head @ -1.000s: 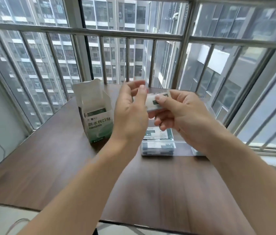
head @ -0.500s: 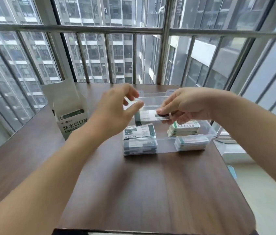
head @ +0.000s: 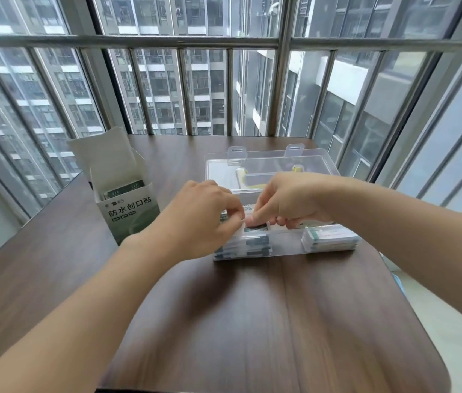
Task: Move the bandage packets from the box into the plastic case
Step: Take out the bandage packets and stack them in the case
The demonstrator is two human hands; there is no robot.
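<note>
A clear plastic case (head: 286, 246) lies open on the dark wooden table, its lid (head: 269, 163) flat behind it. A stack of bandage packets (head: 248, 245) fills the case's left compartment, and a second stack (head: 329, 239) lies in the right one. My left hand (head: 204, 214) and my right hand (head: 289, 202) meet over the left stack, fingertips pinching one bandage packet (head: 255, 227) right on top of it. The white and green bandage box (head: 126, 205) stands open to the left of the case, with packets showing inside.
The table (head: 252, 321) ends at a window with metal bars at the back and right. Yellowish items (head: 241, 177) lie under the clear lid. The table's near half is bare wood.
Both hands came down from chest height with the packet and now hold it on the left stack inside the case. The view has tilted and shifted toward the case.
</note>
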